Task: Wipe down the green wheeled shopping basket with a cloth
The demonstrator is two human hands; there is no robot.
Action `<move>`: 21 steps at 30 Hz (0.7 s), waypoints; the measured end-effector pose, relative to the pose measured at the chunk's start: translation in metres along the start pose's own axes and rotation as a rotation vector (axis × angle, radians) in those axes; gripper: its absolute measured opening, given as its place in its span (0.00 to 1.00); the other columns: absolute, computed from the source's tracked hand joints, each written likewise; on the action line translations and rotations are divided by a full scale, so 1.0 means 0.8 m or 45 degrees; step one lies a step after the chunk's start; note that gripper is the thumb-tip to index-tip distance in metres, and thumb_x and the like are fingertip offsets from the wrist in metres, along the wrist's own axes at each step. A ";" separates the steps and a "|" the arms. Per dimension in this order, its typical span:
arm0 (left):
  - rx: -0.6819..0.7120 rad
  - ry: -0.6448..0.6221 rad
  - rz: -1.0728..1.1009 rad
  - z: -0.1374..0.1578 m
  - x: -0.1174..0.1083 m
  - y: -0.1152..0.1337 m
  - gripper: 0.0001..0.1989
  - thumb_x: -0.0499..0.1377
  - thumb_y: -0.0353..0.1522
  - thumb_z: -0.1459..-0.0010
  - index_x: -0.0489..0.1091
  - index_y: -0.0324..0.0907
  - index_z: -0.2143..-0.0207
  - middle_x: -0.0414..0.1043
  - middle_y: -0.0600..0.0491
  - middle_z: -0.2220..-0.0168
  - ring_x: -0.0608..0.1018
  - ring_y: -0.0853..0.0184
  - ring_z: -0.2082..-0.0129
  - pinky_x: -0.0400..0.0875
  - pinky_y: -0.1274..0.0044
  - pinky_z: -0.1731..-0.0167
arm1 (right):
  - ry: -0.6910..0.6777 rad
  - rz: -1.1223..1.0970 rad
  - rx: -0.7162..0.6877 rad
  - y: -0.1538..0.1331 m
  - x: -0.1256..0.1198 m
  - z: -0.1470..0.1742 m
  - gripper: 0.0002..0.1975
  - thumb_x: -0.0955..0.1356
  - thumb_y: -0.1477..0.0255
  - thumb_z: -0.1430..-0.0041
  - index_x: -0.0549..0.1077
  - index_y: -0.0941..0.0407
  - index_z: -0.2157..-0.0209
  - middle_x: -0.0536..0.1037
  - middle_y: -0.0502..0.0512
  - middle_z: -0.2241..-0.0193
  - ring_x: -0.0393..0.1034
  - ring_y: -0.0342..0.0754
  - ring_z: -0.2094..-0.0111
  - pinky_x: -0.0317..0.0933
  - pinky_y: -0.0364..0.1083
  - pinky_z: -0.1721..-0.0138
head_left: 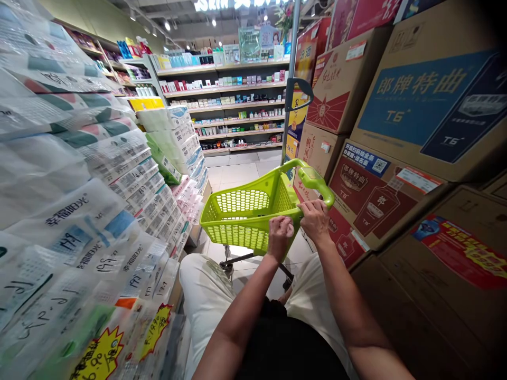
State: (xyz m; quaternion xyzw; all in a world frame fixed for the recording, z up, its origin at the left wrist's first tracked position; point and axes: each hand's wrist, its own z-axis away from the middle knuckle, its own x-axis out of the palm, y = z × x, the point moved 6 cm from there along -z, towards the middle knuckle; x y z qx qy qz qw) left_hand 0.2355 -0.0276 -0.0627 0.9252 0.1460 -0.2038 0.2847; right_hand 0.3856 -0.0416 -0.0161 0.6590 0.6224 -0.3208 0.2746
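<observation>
A lime-green shopping cart [233,232] stands in front of me, turned so that its basket points left and its handle lies to the right. Nothing shows inside the part of the basket I can see. My left hand [280,235] is closed over the basket's near rim, close to the handle end. Beside it, my right hand [315,219] grips the cart at the near end of the curved handle, fingers bent over the edge. Both palms are hidden from this angle. Dark wheels show under the basket on the tiled floor.
Stacked plastic-wrapped paper packs [99,221] with price tags line the left. Cardboard cartons [431,89] are piled high on the right, close to my right arm. A metal post [291,58] rises behind the cart. Shelves [233,105] of small boxes and bottles cross the far end.
</observation>
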 end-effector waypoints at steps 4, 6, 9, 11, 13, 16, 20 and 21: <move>-0.045 0.002 -0.082 0.004 -0.016 -0.027 0.19 0.56 0.22 0.37 0.74 0.45 0.47 0.72 0.43 0.50 0.73 0.56 0.47 0.72 0.62 0.44 | -0.009 0.003 -0.062 0.006 -0.008 0.003 0.21 0.63 0.80 0.41 0.78 0.55 0.50 0.80 0.59 0.56 0.62 0.56 0.48 0.45 0.53 0.38; -0.192 0.074 -0.171 0.013 -0.041 -0.061 0.18 0.55 0.21 0.38 0.76 0.44 0.50 0.72 0.43 0.51 0.73 0.56 0.48 0.73 0.62 0.46 | 0.005 0.008 -0.069 0.004 -0.009 0.003 0.21 0.62 0.80 0.41 0.78 0.54 0.50 0.80 0.58 0.56 0.62 0.56 0.49 0.45 0.52 0.38; -0.372 0.197 -0.271 0.024 -0.062 -0.090 0.18 0.56 0.20 0.41 0.77 0.44 0.54 0.70 0.44 0.53 0.74 0.57 0.51 0.74 0.64 0.50 | 0.044 0.034 0.000 -0.010 -0.004 0.000 0.19 0.62 0.80 0.42 0.79 0.54 0.54 0.80 0.60 0.58 0.62 0.58 0.50 0.43 0.55 0.38; -0.313 0.163 -0.230 0.021 -0.052 -0.084 0.20 0.56 0.20 0.43 0.77 0.44 0.53 0.69 0.44 0.53 0.74 0.58 0.52 0.74 0.65 0.50 | 0.027 0.031 0.001 -0.030 0.004 -0.003 0.17 0.63 0.79 0.42 0.79 0.55 0.57 0.80 0.61 0.61 0.63 0.59 0.51 0.42 0.56 0.37; -0.179 0.072 -0.153 0.016 -0.036 -0.070 0.22 0.56 0.20 0.44 0.76 0.44 0.50 0.69 0.44 0.52 0.74 0.58 0.51 0.73 0.66 0.49 | -0.033 -0.006 -0.060 -0.053 0.013 -0.003 0.16 0.63 0.79 0.42 0.78 0.55 0.57 0.80 0.60 0.61 0.63 0.58 0.52 0.42 0.55 0.36; -0.185 0.036 -0.157 0.014 -0.037 -0.075 0.21 0.55 0.19 0.43 0.77 0.43 0.51 0.69 0.44 0.53 0.73 0.57 0.51 0.73 0.64 0.49 | -0.077 -0.076 -0.123 -0.071 0.019 -0.001 0.19 0.63 0.80 0.42 0.77 0.55 0.53 0.81 0.58 0.56 0.65 0.56 0.50 0.42 0.51 0.36; -0.436 0.129 -0.300 0.029 -0.083 -0.124 0.21 0.54 0.17 0.45 0.78 0.42 0.55 0.68 0.42 0.54 0.72 0.54 0.53 0.72 0.61 0.49 | -0.096 -0.058 -0.086 -0.067 0.018 -0.005 0.17 0.63 0.80 0.41 0.77 0.55 0.54 0.81 0.57 0.58 0.66 0.55 0.52 0.43 0.52 0.37; -0.513 0.167 -0.344 0.034 -0.097 -0.139 0.21 0.54 0.17 0.46 0.78 0.41 0.55 0.68 0.42 0.54 0.72 0.54 0.54 0.72 0.60 0.49 | -0.106 -0.031 -0.063 -0.065 0.018 -0.007 0.15 0.63 0.79 0.41 0.78 0.56 0.57 0.81 0.58 0.60 0.66 0.56 0.53 0.44 0.53 0.37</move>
